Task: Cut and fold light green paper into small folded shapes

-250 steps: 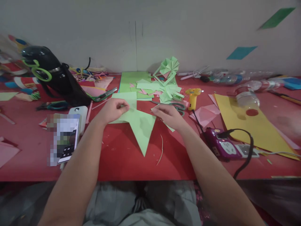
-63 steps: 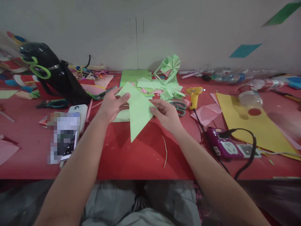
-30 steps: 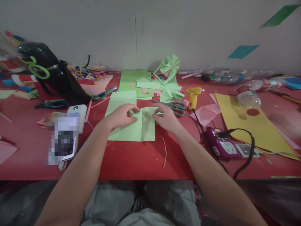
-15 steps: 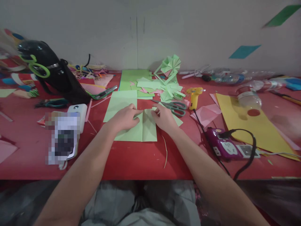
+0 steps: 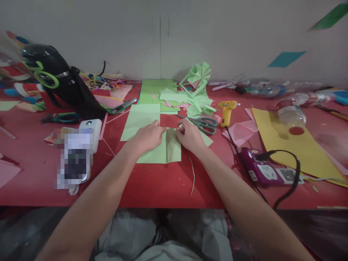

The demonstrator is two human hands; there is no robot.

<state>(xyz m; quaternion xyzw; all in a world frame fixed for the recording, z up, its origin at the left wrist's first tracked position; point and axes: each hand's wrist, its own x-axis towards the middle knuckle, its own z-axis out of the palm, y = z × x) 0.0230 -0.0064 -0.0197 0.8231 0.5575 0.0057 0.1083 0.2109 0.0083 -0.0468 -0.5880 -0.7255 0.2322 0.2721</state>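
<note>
A light green sheet of paper [image 5: 152,155] with an upright crease lies in front of me, its right part slightly raised. My left hand [image 5: 152,136] rests on it with curled fingers, thumb and fingertip closed at its upper edge beside the crease. Thumb and fingers of my right hand [image 5: 189,134] pinch the upper right corner of that sheet. Another pale green sheet [image 5: 141,117] lies behind my left hand. Grey-green scissors [image 5: 206,125] lie just beyond my right hand, partly over green paper. A thin strip [image 5: 193,177] curves on the red table near my right wrist.
Folded green paper shapes [image 5: 199,76] and scraps stand at the back. A yellow glue gun [image 5: 227,110], a purple power strip [image 5: 262,170] with cables and a yellow sheet [image 5: 296,148] are on the right. On the left are a phone [image 5: 76,159] and a black bottle [image 5: 62,79].
The right part of the green sheet has tilted up slightly under my right hand's pinch. My left index finger, stretched out before, is now more bent. The view has shifted slightly.
</note>
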